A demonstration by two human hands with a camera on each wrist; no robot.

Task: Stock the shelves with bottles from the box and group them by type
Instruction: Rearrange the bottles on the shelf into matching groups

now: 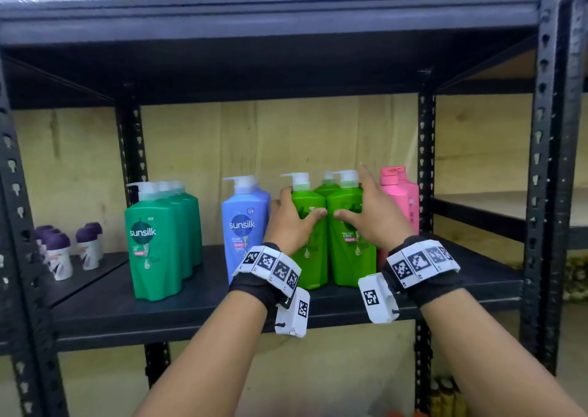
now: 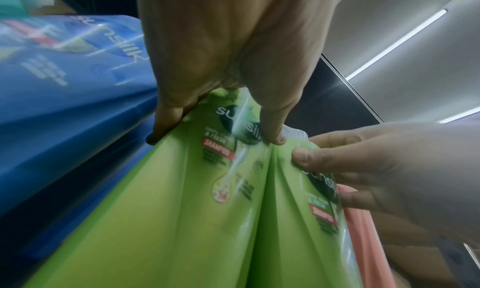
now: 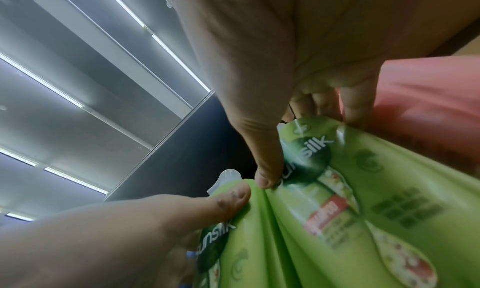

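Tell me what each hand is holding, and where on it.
The left hand grips the left light green bottle around its upper body, below the pump. The right hand grips the right light green bottle the same way.

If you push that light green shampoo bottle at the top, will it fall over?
Probably it could tip: the light green bottle stands tall and narrow. The left hand gripping its shoulder likely steadies it. Its glossy plastic looks stiff, maybe slippery.
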